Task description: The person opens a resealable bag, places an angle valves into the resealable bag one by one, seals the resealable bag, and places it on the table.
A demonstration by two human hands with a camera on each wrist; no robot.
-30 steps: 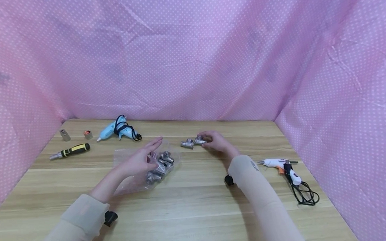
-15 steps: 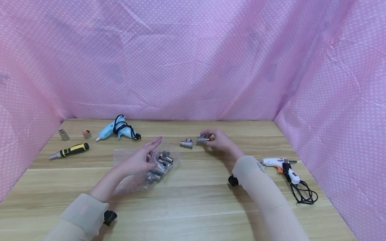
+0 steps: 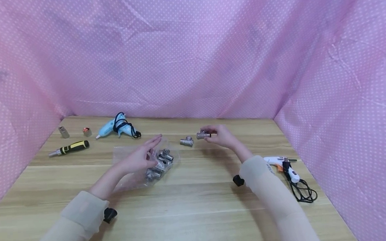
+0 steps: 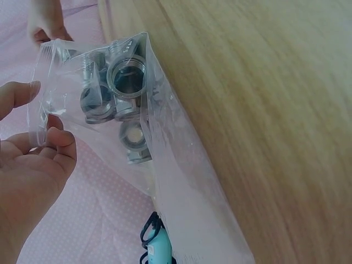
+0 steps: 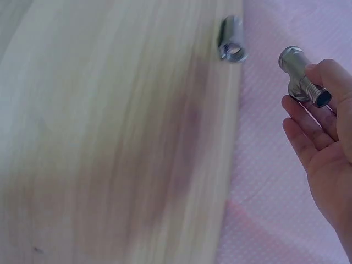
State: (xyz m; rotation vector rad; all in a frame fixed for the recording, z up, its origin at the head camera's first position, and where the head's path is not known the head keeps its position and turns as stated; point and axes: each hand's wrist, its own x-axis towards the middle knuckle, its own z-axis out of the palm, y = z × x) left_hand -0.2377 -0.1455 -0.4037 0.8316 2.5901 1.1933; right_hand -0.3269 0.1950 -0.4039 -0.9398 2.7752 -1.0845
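Note:
My right hand (image 3: 223,136) pinches a silvery metal tee pipe fitting (image 5: 296,67) between thumb and fingers, above the far part of the table. To its left, a second metal tee fitting (image 3: 187,141) lies on the wood. My left hand (image 3: 136,162) is at the mouth of a clear plastic bag (image 4: 190,187). Its thumb lies at one side of the opening, and curled fingers grip the other side in the left wrist view. Inside the bag are several more metal fittings (image 4: 127,77), partly blurred by the film.
At the back left stand a blue glue gun (image 3: 106,129) with a wound black cord, two small metal pieces and a yellow-black screwdriver (image 3: 74,147). On the right lies a white glue gun (image 3: 275,161) with its cord. A pink dotted cloth (image 3: 189,61) hangs behind.
My right hand has lifted one tee fitting and drawn it rightward, away from the other tee. My left hand and the bag have hardly moved.

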